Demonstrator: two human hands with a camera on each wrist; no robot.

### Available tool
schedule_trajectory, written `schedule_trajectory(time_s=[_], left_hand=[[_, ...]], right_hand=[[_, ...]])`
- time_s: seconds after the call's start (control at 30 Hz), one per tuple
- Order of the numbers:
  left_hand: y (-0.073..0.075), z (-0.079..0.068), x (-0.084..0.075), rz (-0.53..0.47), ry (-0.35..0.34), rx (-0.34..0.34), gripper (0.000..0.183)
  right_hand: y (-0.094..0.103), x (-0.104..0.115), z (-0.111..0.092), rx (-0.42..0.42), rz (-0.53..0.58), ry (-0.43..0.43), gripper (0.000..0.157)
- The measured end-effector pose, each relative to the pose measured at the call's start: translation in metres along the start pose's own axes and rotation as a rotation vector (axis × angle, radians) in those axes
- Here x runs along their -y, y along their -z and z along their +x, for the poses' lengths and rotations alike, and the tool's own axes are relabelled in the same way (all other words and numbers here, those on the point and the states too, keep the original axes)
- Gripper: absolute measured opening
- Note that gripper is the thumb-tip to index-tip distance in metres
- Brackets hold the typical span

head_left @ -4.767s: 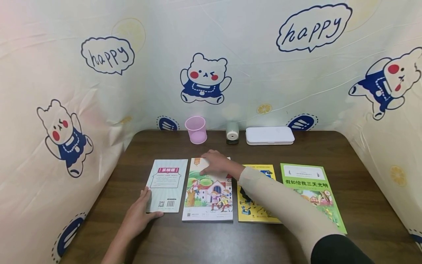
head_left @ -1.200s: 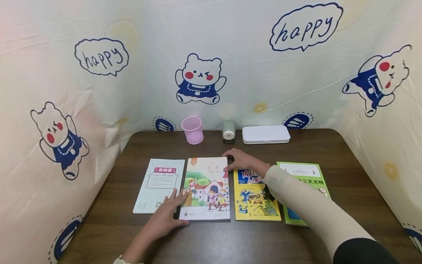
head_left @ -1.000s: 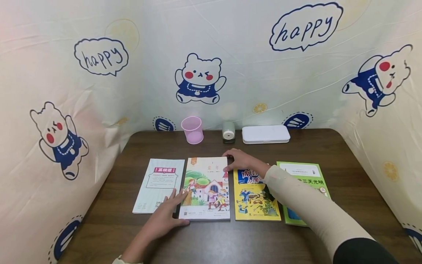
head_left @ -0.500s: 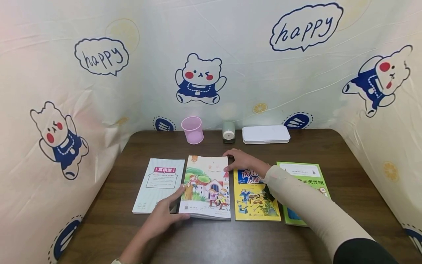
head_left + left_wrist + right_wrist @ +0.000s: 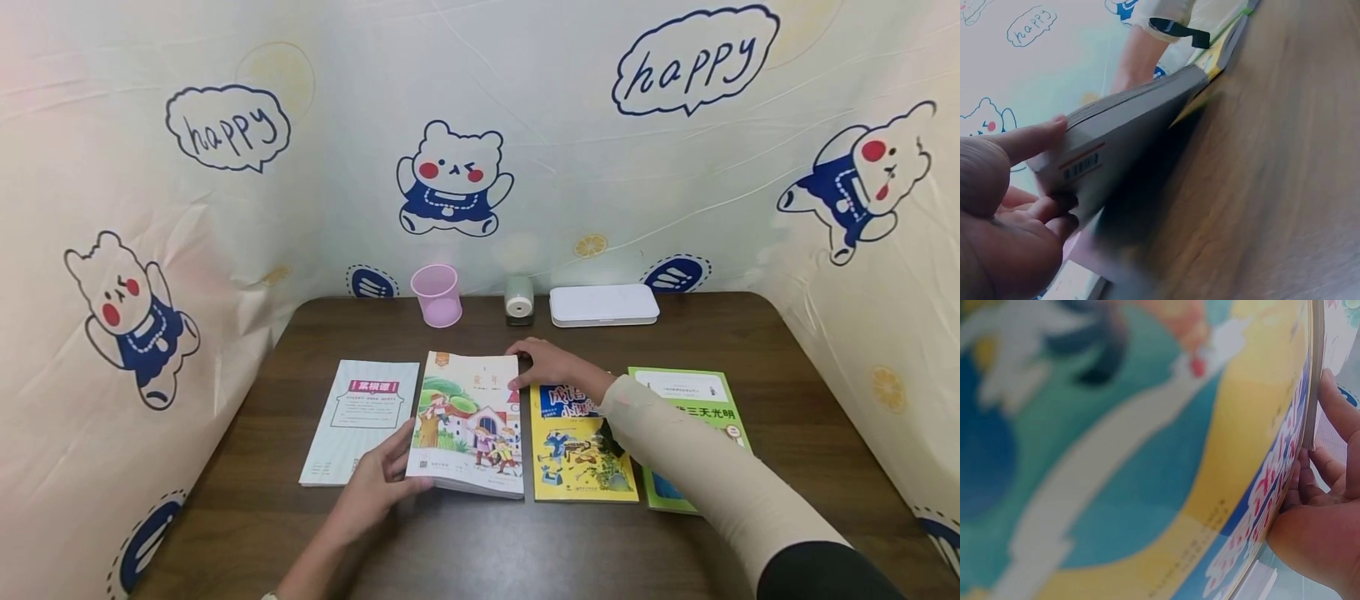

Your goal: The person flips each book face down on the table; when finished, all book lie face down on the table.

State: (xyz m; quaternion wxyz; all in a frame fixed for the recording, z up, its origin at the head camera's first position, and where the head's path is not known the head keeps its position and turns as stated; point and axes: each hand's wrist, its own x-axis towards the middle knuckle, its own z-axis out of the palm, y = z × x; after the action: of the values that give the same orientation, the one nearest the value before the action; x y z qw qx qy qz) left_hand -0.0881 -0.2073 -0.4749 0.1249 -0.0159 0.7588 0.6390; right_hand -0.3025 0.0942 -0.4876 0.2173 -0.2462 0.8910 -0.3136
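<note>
My left hand (image 5: 367, 496) grips the lower left corner of a white storybook (image 5: 468, 425) with an illustrated cover. In the left wrist view its thumb lies on the edge of the book (image 5: 1125, 134) and its curled fingers are under the barcoded back cover, which is tilted up off the table. My right hand (image 5: 551, 364) holds the same book at its upper right corner; in the right wrist view the thumb and curled fingers of that hand (image 5: 1325, 531) meet a book's edge. A yellow book (image 5: 581, 458) lies just right of it, partly under my right wrist.
A pale blue book (image 5: 367, 417) lies to the left, a green book (image 5: 675, 385) to the right under my forearm. Along the back of the wooden table (image 5: 480, 542) stand a pink cup (image 5: 437, 300), a small green-and-white device (image 5: 519, 300) and a white case (image 5: 603, 306).
Both hands moved right from the pale blue book and the storybook's top. My left fingers then slid from the storybook's cover to underneath, and its near left side has risen slightly.
</note>
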Motion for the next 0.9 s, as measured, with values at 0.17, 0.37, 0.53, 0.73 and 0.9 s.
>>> schedule_trajectory(time_s=[0.17,0.37,0.53,0.73,0.9], left_hand=[[-0.007,-0.002,0.004,-0.102,-0.059,-0.001,0.100],[-0.015,-0.003,0.001,-0.143,-0.103,-0.005,0.098],[-0.018,-0.003,-0.001,-0.149,-0.087,-0.025,0.094],[-0.019,-0.004,-0.003,-0.160,-0.123,-0.041,0.092],[-0.019,-0.007,-0.006,-0.144,-0.176,-0.057,0.091]], right_hand=[[-0.001,-0.002,0.000,-0.002,0.000,-0.009,0.060],[-0.001,-0.002,0.001,-0.001,-0.006,-0.010,0.061],[0.000,-0.001,0.001,-0.004,-0.005,-0.015,0.061],[0.000,0.000,0.002,-0.009,-0.021,-0.008,0.061],[-0.001,0.005,0.003,-0.017,-0.062,0.023,0.062]])
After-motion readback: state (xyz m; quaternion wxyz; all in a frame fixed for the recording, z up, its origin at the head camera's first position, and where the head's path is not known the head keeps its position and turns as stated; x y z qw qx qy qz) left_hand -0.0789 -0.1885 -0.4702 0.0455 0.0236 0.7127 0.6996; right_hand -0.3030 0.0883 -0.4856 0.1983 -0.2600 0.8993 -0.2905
